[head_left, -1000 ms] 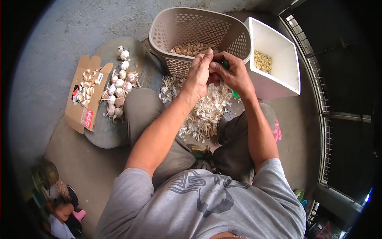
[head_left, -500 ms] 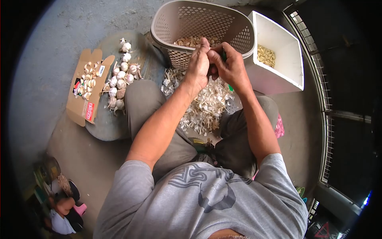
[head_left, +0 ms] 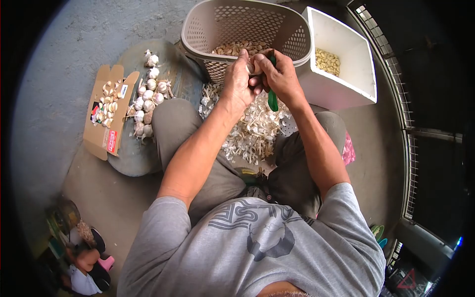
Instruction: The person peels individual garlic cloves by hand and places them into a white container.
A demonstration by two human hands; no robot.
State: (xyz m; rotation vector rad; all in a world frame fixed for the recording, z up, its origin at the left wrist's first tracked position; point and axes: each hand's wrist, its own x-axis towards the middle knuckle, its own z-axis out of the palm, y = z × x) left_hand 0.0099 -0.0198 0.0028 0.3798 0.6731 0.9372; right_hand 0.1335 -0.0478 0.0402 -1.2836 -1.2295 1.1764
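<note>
Both hands meet over the near rim of the brown perforated basket (head_left: 198, 55), which holds many garlic cloves (head_left: 237, 48). My left hand (head_left: 239, 81) is closed round a small garlic piece (head_left: 253, 68) between thumb and fingers. My right hand (head_left: 283, 74) grips a green-handled tool (head_left: 272, 100), its fingers pressed against the same piece; the tool's blade is hidden. Below the hands lies a heap of garlic skins (head_left: 255, 131). Whole garlic bulbs (head_left: 148, 94) rest on a round grey surface (head_left: 131, 166) at the left.
A cardboard box piece (head_left: 94, 136) with cloves lies left of the bulbs. Right of the basket stands a white foam box (head_left: 341, 91) holding peeled cloves (head_left: 327, 62). Another person (head_left: 86, 262) is at the lower left. A metal grille (head_left: 396, 89) runs along the right.
The green handle has come into fuller view, pointing down from my right hand. Both hands have turned slightly, and the garlic piece between them shows more. The whole view has shifted a little.
</note>
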